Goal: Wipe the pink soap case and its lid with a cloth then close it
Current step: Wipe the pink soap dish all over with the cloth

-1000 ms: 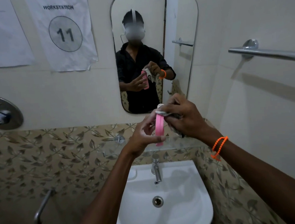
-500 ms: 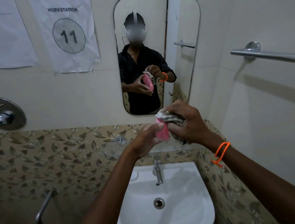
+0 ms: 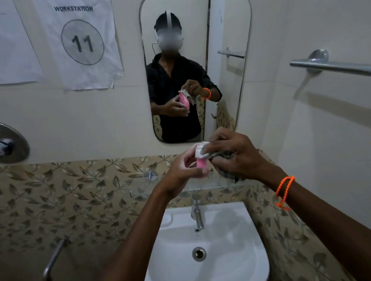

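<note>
Near the middle of the frame, a little right: left hand [image 3: 182,171] gripping a pink soap case piece [image 3: 201,162], held on edge above the sink [image 3: 234,269]; whether case or lid, cannot tell. Right hand [image 3: 237,156] pinching a cloth [image 3: 203,150], pressed over the top edge of the pink piece, rest of the cloth hanging under the palm. Both hands close together, meeting at the pink piece, which is mostly hidden by fingers and cloth. Orange bead bracelet [image 3: 284,190] on the right wrist. Just behind the hands, a glass shelf [image 3: 139,186] on the leaf-pattern tiles, partly covered by them. Below, a metal tap [image 3: 197,214] over the white sink, with the drain [image 3: 199,254] in its centre. Above the hands, a mirror [image 3: 228,48] with the reflection of the person in a dark shirt holding the same things. Upper left: paper sign [image 3: 83,42] reading "WORKSTATION 11", one more sheet [image 3: 1,44] beside it. Left edge: round shower valve [image 3: 0,143]. Upper right: metal towel bar [image 3: 338,67]. Lower left: a metal handle [image 3: 54,259].
</note>
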